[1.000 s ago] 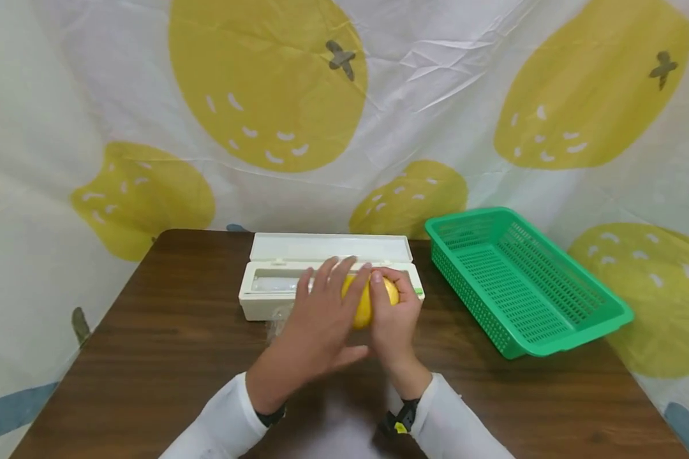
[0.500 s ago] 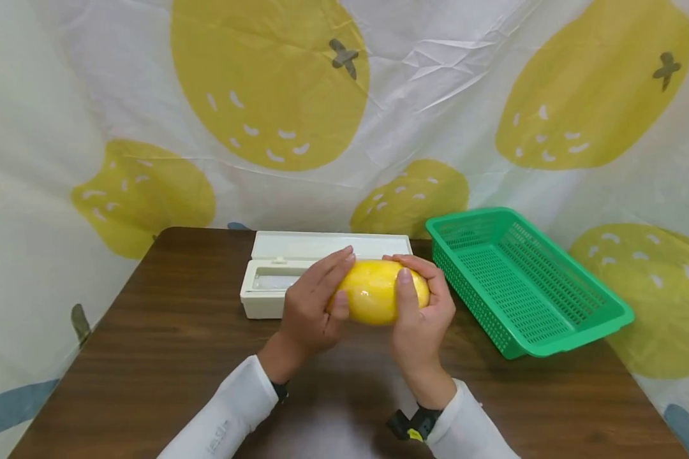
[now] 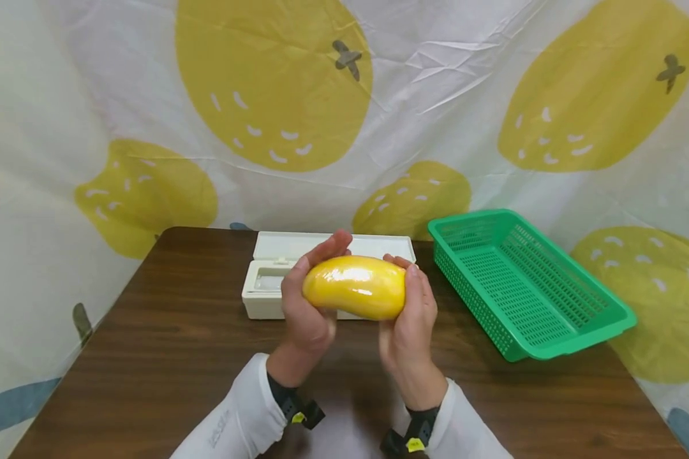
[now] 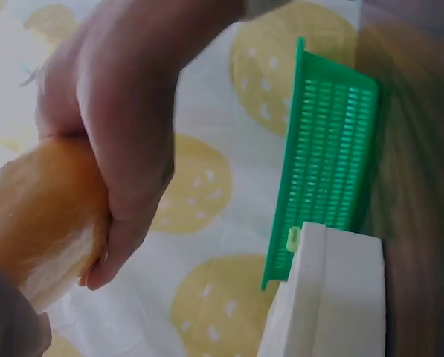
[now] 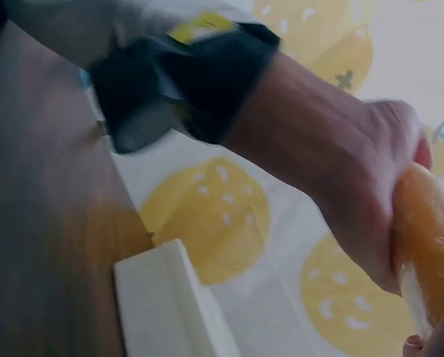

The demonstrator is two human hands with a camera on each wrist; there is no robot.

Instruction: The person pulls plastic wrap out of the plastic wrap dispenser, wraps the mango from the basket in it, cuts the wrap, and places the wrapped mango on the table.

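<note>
A glossy yellow mango (image 3: 356, 287), tightly covered in clear film, is held up in front of the white box, lying roughly level between both hands. My left hand (image 3: 307, 309) grips its left end, the fingers reaching behind it. At the other end my right hand (image 3: 410, 325) holds it, with the thumb along the near side. The left wrist view shows the right hand (image 4: 129, 111) round the shiny mango (image 4: 47, 216). In the right wrist view the left hand (image 5: 355, 178) is against the mango (image 5: 430, 238); little of the right hand shows there.
Behind the hands stands a white cling film dispenser (image 3: 262, 306) with its lid raised, partly hidden by the mango. A green perforated basket (image 3: 528, 287) sits to its right on the dark wooden table (image 3: 166, 344). A lemon-patterned cloth (image 3: 425, 115) hangs behind.
The left hand has gone from lying flat over the mango to gripping its left end. The mango has been turned and shifted slightly left, and more of it shows.
</note>
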